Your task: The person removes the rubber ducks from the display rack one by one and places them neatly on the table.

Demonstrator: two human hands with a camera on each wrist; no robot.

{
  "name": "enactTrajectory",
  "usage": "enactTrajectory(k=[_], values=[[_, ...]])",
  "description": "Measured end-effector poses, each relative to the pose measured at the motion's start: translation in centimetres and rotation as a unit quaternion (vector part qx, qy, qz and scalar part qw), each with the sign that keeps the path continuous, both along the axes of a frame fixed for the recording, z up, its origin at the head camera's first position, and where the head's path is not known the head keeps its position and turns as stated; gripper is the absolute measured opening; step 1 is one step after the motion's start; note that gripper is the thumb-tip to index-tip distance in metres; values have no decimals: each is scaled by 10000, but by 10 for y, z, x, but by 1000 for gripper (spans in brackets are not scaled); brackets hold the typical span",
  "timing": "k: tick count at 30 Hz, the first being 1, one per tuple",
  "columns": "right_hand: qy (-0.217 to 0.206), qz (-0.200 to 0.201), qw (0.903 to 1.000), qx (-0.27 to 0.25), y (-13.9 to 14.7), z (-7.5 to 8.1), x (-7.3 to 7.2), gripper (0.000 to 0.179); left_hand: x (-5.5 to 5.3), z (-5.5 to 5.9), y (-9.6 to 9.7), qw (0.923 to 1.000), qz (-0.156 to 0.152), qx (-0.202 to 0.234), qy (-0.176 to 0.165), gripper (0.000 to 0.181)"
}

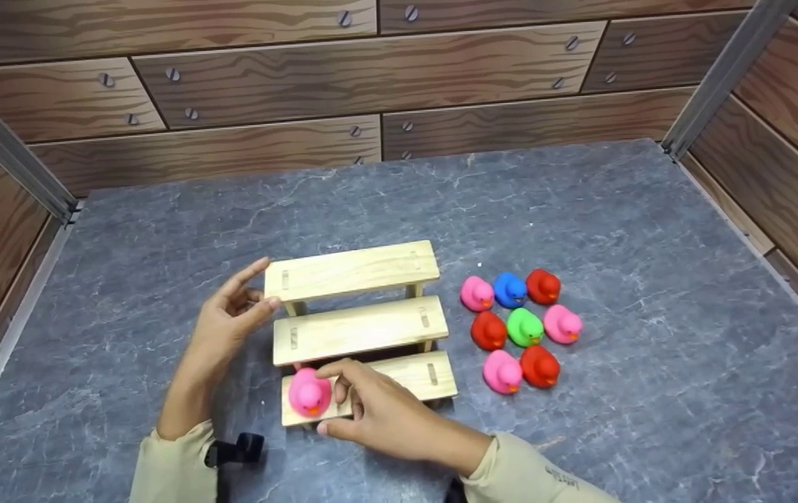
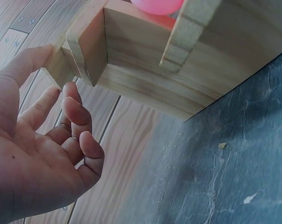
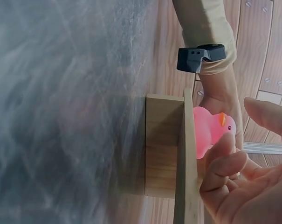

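Note:
A pink rubber duck (image 1: 309, 392) sits upright at the left end of the lowest step of a three-step wooden stand (image 1: 360, 330). Beside it is my right hand (image 1: 388, 412), its thumb held apart and its index fingertip at the duck's side; in the right wrist view those fingers overlap the duck (image 3: 207, 130), and contact is hard to tell. With thumb and index finger, my left hand (image 1: 228, 318) pinches the left end of the stand's top step. The left wrist view shows that hand (image 2: 43, 154) with its other fingers loosely curled, off the wood.
Right of the stand, several rubber ducks stand grouped on the grey marbled table (image 1: 650, 279): pink (image 1: 502, 372), red (image 1: 540, 367), blue (image 1: 510, 290) and green (image 1: 525, 327). Wood-patterned panels (image 1: 371, 70) wall the table at the back and sides.

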State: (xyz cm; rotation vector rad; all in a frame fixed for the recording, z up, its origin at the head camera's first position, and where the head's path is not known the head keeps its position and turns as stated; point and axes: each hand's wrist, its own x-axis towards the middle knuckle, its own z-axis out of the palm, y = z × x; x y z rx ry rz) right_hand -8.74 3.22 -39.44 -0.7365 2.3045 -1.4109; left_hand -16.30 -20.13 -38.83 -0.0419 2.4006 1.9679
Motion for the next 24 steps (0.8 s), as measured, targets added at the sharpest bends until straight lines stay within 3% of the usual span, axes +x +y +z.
enactTrajectory(k=[6,24], values=[[326,-106,9992,202,-6,-2,0,52,1,0,0,10000,-45,5,-27,58],[594,-276,9936,919,-18,-2,-5,53,1,0,0,10000,1,-25,42,57]])
